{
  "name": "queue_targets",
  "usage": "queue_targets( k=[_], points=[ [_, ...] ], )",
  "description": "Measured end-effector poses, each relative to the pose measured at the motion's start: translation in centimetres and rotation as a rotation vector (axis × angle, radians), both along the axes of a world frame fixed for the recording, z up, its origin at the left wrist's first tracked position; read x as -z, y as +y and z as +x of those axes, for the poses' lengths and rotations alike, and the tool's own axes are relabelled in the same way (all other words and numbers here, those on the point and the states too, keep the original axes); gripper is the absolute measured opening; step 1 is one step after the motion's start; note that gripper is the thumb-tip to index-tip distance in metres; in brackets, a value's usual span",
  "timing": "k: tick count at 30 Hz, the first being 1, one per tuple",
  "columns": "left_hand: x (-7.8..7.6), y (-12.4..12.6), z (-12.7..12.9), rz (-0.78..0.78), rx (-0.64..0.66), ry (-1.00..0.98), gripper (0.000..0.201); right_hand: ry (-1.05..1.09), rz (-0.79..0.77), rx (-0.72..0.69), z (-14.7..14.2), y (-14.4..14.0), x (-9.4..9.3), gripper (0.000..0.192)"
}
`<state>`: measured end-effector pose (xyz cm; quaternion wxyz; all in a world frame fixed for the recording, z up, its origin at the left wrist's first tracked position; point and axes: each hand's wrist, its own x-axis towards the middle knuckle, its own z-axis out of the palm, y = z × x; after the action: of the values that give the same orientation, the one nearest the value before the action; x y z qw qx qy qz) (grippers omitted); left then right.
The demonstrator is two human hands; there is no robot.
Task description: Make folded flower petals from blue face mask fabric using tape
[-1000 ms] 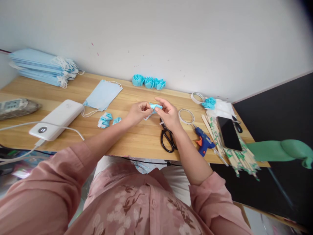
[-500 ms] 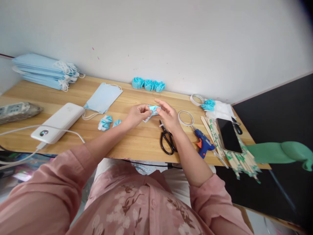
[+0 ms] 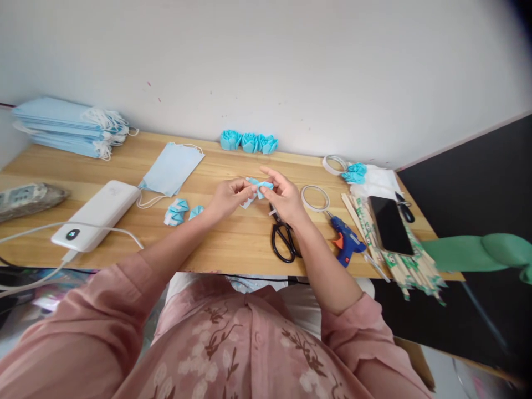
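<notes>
i pinch a small blue folded piece (image 3: 260, 186) between both hands, left hand (image 3: 228, 198) and right hand (image 3: 284, 195), mid-fold above the worktop (image 3: 233, 244); next comes a tighter, careful crease, i judge.

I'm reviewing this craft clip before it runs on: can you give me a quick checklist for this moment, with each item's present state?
1. Small folded light-blue fabric piece pinched by both the left hand and the right hand: ok.
2. Piece held above the wooden tabletop, not resting on it: ok.
3. Black-handled scissors lying beside the right wrist, untouched: ok.
4. Blue glue gun lying apart from both hands: ok.
5. Glue gun switched on or hot: cannot tell.
6. Fold held neatly between the fingertips: cannot tell, too small.
</notes>
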<state>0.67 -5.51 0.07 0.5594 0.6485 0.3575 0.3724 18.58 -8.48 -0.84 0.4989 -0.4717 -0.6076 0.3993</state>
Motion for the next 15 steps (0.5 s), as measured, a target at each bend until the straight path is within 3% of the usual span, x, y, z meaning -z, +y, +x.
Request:
queue_targets(
  k=[4,15],
  points=[
    [-0.37,0.24,-0.12,-0.012,-0.052,-0.04,0.037,0.0,-0.008,-0.024,0.0,-0.02,-0.01,0.063],
    [0.31,0.46,0.06,0.002,-0.014,-0.038,0.026,-0.065,-0.027,-0.049,-0.32,-0.5,-0.49,0.072]
  ],
)
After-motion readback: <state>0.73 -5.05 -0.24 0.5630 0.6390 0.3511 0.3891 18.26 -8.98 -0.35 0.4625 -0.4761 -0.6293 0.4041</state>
